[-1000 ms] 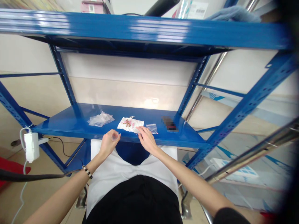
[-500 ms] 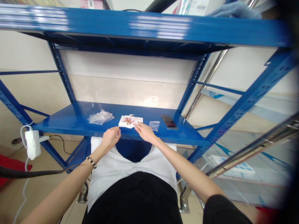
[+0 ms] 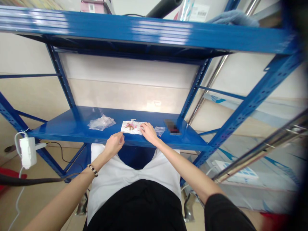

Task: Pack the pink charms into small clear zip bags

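A white sheet, paper or cloth (image 3: 125, 129), lies near the front edge of the blue shelf, with small pink and golden-brown pieces (image 3: 130, 126) heaped on it. My left hand (image 3: 115, 143) is closed at the shelf edge, just left of and in front of the sheet. Something small and clear seems to show at its fingertips, too faint to name. My right hand (image 3: 148, 132) rests over the sheet's right end, fingers bent and somewhat apart, fingertips at the sheet. Right beside this hand lies a small clear plastic bag (image 3: 159, 131).
Several clear plastic bags (image 3: 102, 123) are piled on the left of the shelf (image 3: 79, 131). A dark, pixelated object (image 3: 172, 127) lies on the right. The upper shelf beam (image 3: 101, 27) crosses overhead. A white power strip (image 3: 28, 152) hangs at the left post.
My right hand has gone from lying flat at the sheet's edge to bent fingers over its right end. My left hand stays closed near the same spot. The view has shifted slightly.
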Tool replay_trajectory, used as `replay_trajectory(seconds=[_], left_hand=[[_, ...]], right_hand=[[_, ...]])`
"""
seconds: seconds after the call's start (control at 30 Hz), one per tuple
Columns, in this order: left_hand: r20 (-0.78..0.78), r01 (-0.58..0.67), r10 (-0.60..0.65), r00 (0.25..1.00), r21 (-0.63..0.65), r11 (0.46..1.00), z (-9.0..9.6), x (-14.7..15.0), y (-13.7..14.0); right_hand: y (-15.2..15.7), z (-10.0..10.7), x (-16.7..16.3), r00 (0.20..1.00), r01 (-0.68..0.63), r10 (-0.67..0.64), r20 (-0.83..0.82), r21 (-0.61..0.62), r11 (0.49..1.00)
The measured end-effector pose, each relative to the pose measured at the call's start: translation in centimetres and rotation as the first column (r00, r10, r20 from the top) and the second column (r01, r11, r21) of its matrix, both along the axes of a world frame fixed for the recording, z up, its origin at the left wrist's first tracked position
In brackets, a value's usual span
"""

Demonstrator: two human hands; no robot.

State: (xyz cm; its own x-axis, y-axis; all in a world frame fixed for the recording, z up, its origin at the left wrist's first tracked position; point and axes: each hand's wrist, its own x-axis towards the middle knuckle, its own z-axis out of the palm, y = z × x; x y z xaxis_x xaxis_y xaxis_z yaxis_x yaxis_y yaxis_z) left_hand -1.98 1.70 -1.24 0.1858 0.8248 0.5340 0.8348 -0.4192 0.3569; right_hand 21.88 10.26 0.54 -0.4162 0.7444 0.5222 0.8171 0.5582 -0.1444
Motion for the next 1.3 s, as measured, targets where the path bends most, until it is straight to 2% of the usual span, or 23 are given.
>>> replay_trajectory(seconds=[0.13,0.23,0.3,0.37,0.43,0.5,0.6,0.67,0.77,0.87,0.97,1.03,1.17,1.23,1.3], left_hand=[[0.107,-0.008,0.011,0.994,-0.026,1.0,0.4,0.1,-0.5],[0.3,0.034,-0.027,0.953,-0.019,0.999,1.2,1.0,-1.2],[0.484,0.142,-0.092,0.87,-0.068,0.988,1.6,2.0,-1.9],[0.67,0.289,-0.122,0.732,-0.144,0.946,1.8,2.8,-2.6],[0.798,0.415,-0.092,0.596,-0.208,0.886,1.8,3.4,-3.3],[0.863,0.492,-0.046,0.503,-0.242,0.837,1.6,3.6,-3.7],[0.894,0.56,-0.028,0.447,-0.255,0.788,1.1,3.5,-3.9],[0.881,0.577,-0.039,0.472,-0.275,0.769,0.9,3.6,-3.7],[0.838,0.584,-0.07,0.541,-0.315,0.748,0.6,3.8,-3.5],[0.838,0.607,-0.058,0.543,-0.344,0.716,0.6,4.0,-3.7],[0.882,0.66,-0.033,0.471,-0.327,0.677,0.5,4.0,-4.3],[0.911,0.712,-0.017,0.413,-0.311,0.629,0.4,4.0,-4.6],[0.973,0.831,0.062,0.22,-0.221,0.51,0.4,4.2,-4.6],[0.986,0.865,0.105,0.126,-0.161,0.475,0.7,4.2,-4.3],[0.987,0.881,0.143,0.08,-0.137,0.453,1.0,4.2,-4.0]], right_hand=[[1.2,0.5,-0.7,0.999,-0.048,0.047,-0.023,-0.042,0.998],[1.5,0.8,-1.3,0.998,-0.067,0.066,-0.012,-0.07,0.995],[1.5,1.0,-1.6,0.998,-0.064,0.064,-0.013,-0.076,0.995],[1.2,1.4,-1.9,0.997,-0.059,0.056,-0.051,-0.06,0.996],[0.5,1.9,-2.2,0.987,-0.061,0.057,-0.148,-0.025,0.998],[-0.6,2.5,-2.7,0.95,-0.106,0.1,-0.295,-0.006,0.994],[-3.3,3.4,-3.7,0.842,-0.275,0.21,-0.496,-0.059,0.96],[-5.5,3.9,-4.3,0.793,-0.394,0.272,-0.545,-0.119,0.911],[-8.3,4.0,-4.5,0.792,-0.504,0.366,-0.489,-0.184,0.844],[-9.7,3.8,-4.2,0.808,-0.503,0.38,-0.45,-0.191,0.843],[-10.2,3.5,-3.8,0.809,-0.492,0.369,-0.457,-0.184,0.851],[-10.4,3.2,-3.7,0.806,-0.502,0.38,-0.455,-0.184,0.845],[-10.3,2.9,-3.7,0.779,-0.543,0.402,-0.481,-0.2,0.815],[-10.0,3.0,-3.6,0.758,-0.565,0.396,-0.518,-0.217,0.796],[-9.5,3.2,-3.6,0.744,-0.578,0.393,-0.54,-0.225,0.784]])
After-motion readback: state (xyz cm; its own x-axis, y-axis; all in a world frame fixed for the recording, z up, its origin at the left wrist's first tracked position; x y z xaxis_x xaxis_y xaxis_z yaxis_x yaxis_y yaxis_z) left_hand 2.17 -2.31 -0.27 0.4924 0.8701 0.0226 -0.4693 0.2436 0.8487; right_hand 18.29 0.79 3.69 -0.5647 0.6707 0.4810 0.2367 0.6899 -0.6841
